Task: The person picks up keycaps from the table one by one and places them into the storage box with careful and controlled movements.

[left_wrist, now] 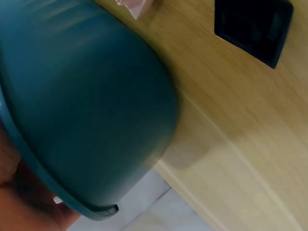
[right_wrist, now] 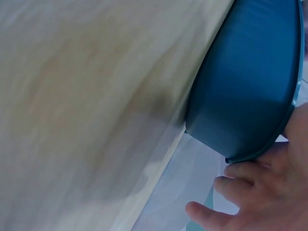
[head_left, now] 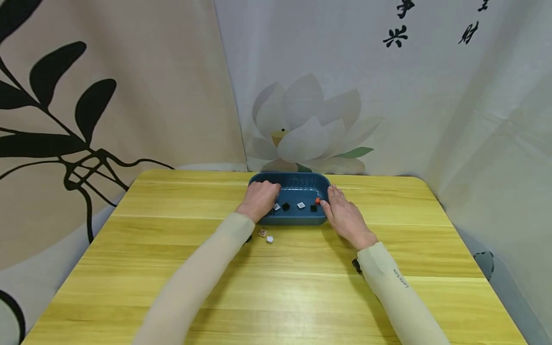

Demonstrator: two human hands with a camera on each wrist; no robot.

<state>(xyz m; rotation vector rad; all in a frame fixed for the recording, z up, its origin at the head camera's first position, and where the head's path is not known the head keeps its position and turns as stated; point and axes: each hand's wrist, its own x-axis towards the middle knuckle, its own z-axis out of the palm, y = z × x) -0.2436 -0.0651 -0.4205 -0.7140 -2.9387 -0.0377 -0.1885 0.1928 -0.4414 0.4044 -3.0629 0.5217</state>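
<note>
A blue rectangular tray (head_left: 293, 221) stands at the table's back edge. My left hand (head_left: 260, 195) reaches over its left end with curled fingers. In the left wrist view, a small white piece (left_wrist: 57, 199) shows at those fingers, mostly hidden by the rim. My right hand (head_left: 345, 215) rests along the tray's right end, fingers rather straight, thumb over the rim beside a small orange block (head_left: 317, 201). Inside the tray lie two white square pieces, one left (head_left: 276, 207) and one central (head_left: 301, 205), and two black ones, a left (head_left: 286, 206) and a right (head_left: 313, 208).
On the wooden table (head_left: 302, 297), in front of the tray, lie a pinkish square piece (head_left: 262, 233) and a white piece (head_left: 270, 239). A flat black piece (left_wrist: 255, 29) appears in the left wrist view. Printed curtains (head_left: 181, 96) hang behind the table.
</note>
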